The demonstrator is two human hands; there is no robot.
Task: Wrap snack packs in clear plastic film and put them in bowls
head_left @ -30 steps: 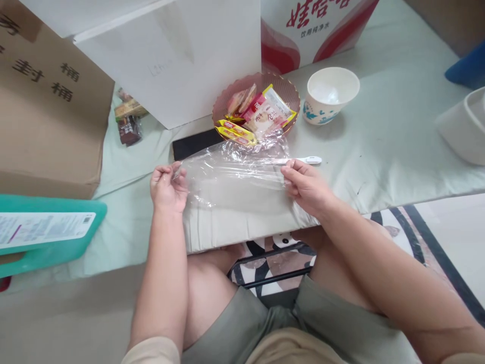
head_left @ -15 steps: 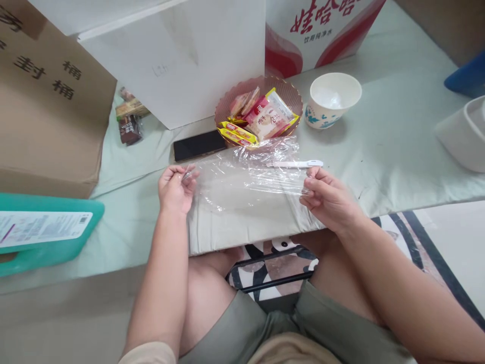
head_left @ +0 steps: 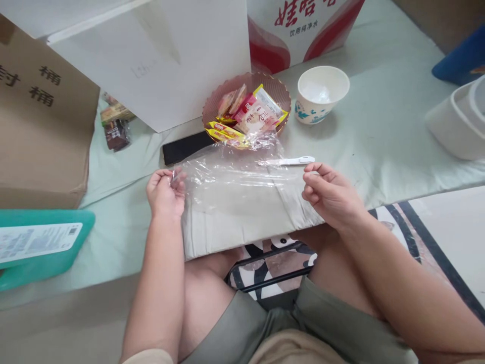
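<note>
A sheet of thin clear plastic film [head_left: 235,177] stretches crinkled between my two hands, low over the table's front edge. My left hand [head_left: 165,192] pinches its left end, fingers curled. At the right end, my right hand [head_left: 328,194] has thumb and fingers pressed together on the film's edge, which is faint there. Behind the film stands a pink ribbed bowl [head_left: 212,103] with wrapped snacks [head_left: 253,114] in it; the film's upper part overlaps the bowl's front. Near my right fingertips lies a white pen-like tool [head_left: 297,161], partly behind the film.
A black phone [head_left: 185,147] lies left of the bowl, a paper cup [head_left: 320,96] stands to its right. White boxes [head_left: 151,65] and a brown carton [head_left: 41,136] rise behind. A green jug [head_left: 45,253] lies at left, small packets [head_left: 115,134] behind it, a white container [head_left: 456,121] far right.
The view has shifted slightly. Both hands stay at the film's ends, now a little farther apart, and the film between them looks drawn wider.
</note>
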